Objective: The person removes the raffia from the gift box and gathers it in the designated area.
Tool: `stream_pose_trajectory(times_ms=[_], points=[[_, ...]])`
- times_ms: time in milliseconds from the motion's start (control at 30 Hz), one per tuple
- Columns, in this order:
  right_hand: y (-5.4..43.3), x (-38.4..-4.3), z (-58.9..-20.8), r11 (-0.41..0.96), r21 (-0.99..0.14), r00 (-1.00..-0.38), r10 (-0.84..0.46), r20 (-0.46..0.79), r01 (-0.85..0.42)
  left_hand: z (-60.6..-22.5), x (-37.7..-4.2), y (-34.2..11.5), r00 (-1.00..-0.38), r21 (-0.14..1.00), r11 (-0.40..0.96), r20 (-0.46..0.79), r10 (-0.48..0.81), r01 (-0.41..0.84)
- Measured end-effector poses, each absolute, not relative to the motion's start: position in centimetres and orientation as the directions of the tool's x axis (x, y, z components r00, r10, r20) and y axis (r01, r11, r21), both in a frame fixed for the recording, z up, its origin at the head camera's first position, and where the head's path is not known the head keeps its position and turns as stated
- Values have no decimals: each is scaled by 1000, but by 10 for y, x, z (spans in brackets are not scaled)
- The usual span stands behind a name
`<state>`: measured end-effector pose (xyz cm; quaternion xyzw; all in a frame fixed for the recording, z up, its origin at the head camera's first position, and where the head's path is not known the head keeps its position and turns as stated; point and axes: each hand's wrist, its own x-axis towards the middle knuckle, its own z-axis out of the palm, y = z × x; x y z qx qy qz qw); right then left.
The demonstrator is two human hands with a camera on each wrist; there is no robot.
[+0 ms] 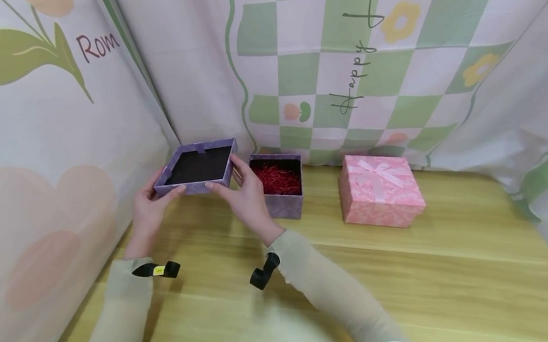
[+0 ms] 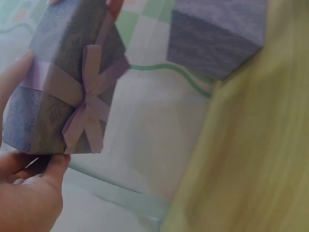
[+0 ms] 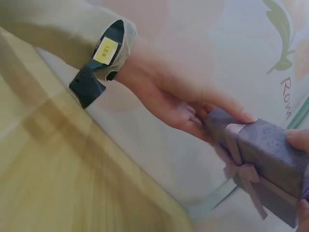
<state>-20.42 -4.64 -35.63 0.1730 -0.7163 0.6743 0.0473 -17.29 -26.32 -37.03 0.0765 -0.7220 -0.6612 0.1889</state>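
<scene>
A purple box lid [image 1: 199, 165] is held up at the left, tilted, its black inside facing the head camera. My left hand [image 1: 150, 211] grips its left end, thumb on the near rim. The right hand [image 1: 250, 198] holds the opposite end, fingers along the side and thumb at the near edge. A lilac ribbon bow [image 2: 88, 99] shows on the lid's outer face in the left wrist view. Just right of the lid stands the uncovered purple box [image 1: 283, 206] on the table, with red shredded paper [image 1: 279, 180] inside. The right hand overlaps its left side in the head view.
A closed pink gift box [image 1: 377, 191] with a ribbon bow stands farther right on the wooden table [image 1: 464, 240]. Behind is a green-and-white checked cloth [image 1: 347, 77]. A printed cloth wall [image 1: 50, 146] borders the left side, close to the left hand.
</scene>
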Motion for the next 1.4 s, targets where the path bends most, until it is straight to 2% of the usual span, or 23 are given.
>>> stream_pose_trajectory(times_ms=[67, 200, 433, 667, 833, 1033, 1267, 1400], points=[[-52, -205, -356, -22, -955, -943, -156, 295, -295, -367, -174, -266, -909, 984, 102, 175, -379, 147], [-61, -206, -357, -41, -952, -941, -144, 305, -302, -363, -176, -272, -897, 984, 104, 173, -406, 143], [-71, -199, -375, -35, -965, -929, -260, 261, -262, -383, -178, -288, -875, 982, 158, 168, -454, 106], [-75, -192, -407, 79, -970, -905, -385, 182, -229, -412, -178, -301, -910, 980, 196, 54, -410, -31], [-75, -197, -425, 102, -980, -907, -405, 117, -172, -425, -181, -301, -939, 957, 276, 14, -344, -87], [-75, -206, -438, 117, -984, -907, -415, 75, -135, -433, -194, -298, -941, 941, 310, -22, -338, -133], [-76, -224, -445, 190, -975, -911, -412, 28, -116, -436, -211, -297, -937, 945, 283, -61, -343, -165], [-75, -229, -447, 276, -952, -906, -423, 2, -131, -442, -218, -298, -938, 956, 246, -65, -342, -157]])
